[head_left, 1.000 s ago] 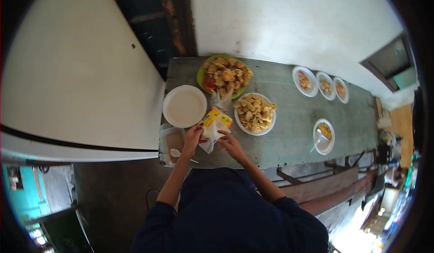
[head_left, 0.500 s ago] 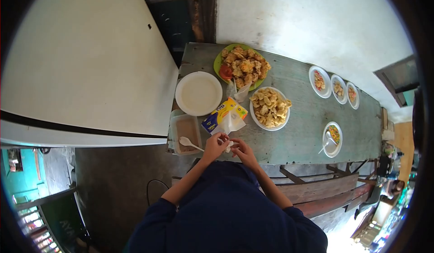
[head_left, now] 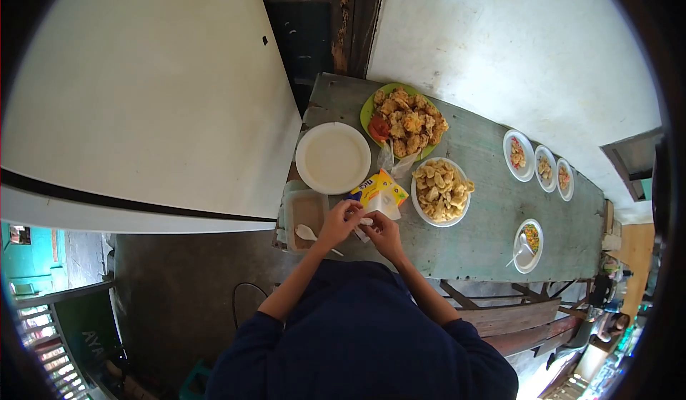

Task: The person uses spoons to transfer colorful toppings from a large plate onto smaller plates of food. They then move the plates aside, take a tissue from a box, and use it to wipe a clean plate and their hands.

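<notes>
Close together at the table's near edge, my left hand [head_left: 341, 223] and my right hand [head_left: 386, 234] both pinch a small crumpled white tissue [head_left: 366, 221] between their fingertips. Just beyond them lies a yellow and blue tissue pack [head_left: 389, 184], with a white tissue sticking out of its opening. Left of my left hand is a clear rectangular container [head_left: 288, 218] with brownish contents. A white spoon [head_left: 306, 233] rests across it, its handle passing under my left wrist.
A white plate [head_left: 333, 158] lies behind the container. Fried food fills a green plate [head_left: 366, 118] and a white bowl [head_left: 441, 223]. Three small plates of food [head_left: 519, 156] line the wall side. A bowl with a spoon [head_left: 527, 263] stands right. A white panel [head_left: 179, 114] borders the left.
The view has shifted, so the table sits lower and further right in it. My hands have moved nearer the tissue pack and overlap its front edge, still holding the white tissue.
</notes>
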A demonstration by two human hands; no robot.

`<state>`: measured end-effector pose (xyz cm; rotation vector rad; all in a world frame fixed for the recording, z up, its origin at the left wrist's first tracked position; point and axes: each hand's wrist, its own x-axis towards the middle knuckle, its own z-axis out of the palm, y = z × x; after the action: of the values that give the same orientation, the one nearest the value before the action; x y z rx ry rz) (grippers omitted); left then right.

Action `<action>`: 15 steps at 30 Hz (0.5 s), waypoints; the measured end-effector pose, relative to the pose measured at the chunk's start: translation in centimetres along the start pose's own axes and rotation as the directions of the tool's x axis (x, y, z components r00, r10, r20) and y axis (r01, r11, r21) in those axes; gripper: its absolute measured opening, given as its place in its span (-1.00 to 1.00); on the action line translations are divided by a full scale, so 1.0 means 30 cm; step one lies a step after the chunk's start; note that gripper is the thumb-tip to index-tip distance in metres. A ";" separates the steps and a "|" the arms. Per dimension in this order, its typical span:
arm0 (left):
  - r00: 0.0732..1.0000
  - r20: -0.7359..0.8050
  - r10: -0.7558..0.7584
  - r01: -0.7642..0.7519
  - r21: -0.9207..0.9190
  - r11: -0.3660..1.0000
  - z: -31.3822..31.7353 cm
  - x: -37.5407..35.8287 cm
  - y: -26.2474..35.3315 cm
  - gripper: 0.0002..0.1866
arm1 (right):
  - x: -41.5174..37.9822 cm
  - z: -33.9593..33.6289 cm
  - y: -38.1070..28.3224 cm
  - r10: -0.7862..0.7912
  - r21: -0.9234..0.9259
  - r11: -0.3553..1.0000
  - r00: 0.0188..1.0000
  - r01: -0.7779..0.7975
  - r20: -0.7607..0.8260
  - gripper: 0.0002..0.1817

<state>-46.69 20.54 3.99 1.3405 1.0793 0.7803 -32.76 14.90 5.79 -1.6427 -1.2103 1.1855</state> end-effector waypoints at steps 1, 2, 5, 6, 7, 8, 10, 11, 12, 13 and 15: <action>0.992 -0.007 -0.127 0.127 -0.050 0.991 -0.029 0.025 -0.009 -0.80 | 0.034 0.003 -0.003 -0.049 0.003 0.999 0.999 0.049 -0.007 -0.77; 0.996 -0.071 -0.055 0.058 0.037 0.998 -0.065 0.053 -0.023 -0.80 | 0.069 0.002 -0.012 -0.097 0.005 0.995 0.995 0.097 -0.024 -0.79; 0.950 -0.213 0.229 -0.147 0.340 0.929 -0.194 0.144 -0.090 -0.80 | 0.182 -0.012 -0.065 -0.113 -0.086 0.990 0.992 0.108 -0.055 -0.79; 0.954 -0.211 0.212 -0.105 0.427 0.898 -0.244 0.176 -0.109 -0.78 | 0.220 -0.018 -0.087 -0.128 -0.112 0.986 0.990 0.121 -0.063 -0.81; 0.956 -0.215 0.198 -0.062 0.513 0.856 -0.290 0.206 -0.122 -0.75 | 0.262 -0.028 -0.099 -0.118 -0.109 0.988 0.988 0.107 -0.101 -0.81; 0.962 -0.185 0.201 -0.079 0.515 0.853 -0.324 0.227 -0.127 -0.75 | 0.303 -0.035 -0.106 -0.231 -0.232 0.951 0.969 0.205 -0.088 -0.81; 0.928 -0.302 0.219 0.032 0.649 0.760 -0.384 0.258 -0.137 -0.68 | 0.384 -0.031 -0.133 -0.220 -0.350 0.917 0.974 0.191 -0.046 -0.83; 0.930 -0.296 0.216 0.032 0.654 0.756 -0.405 0.273 -0.144 -0.68 | 0.425 -0.025 -0.124 -0.215 -0.345 0.920 0.975 0.185 -0.051 -0.83; 0.946 -0.302 0.117 0.110 0.639 0.761 -0.425 0.290 -0.157 -0.66 | 0.475 -0.012 -0.095 -0.206 -0.435 0.887 0.976 0.154 -0.073 -0.85; 0.951 -0.308 0.014 0.190 0.624 0.758 -0.441 0.305 -0.170 -0.64 | 0.519 0.003 -0.068 -0.197 -0.521 0.845 0.976 0.121 -0.093 -0.86; 0.962 -0.268 0.050 0.147 0.665 0.732 -0.455 0.338 -0.227 -0.65 | 0.588 0.029 -0.027 -0.202 -0.560 0.820 0.975 0.120 -0.088 -0.86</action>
<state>-56.77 34.10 -3.10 1.8426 1.7269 0.5416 -31.72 32.16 2.12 -1.9467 -1.6662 0.6173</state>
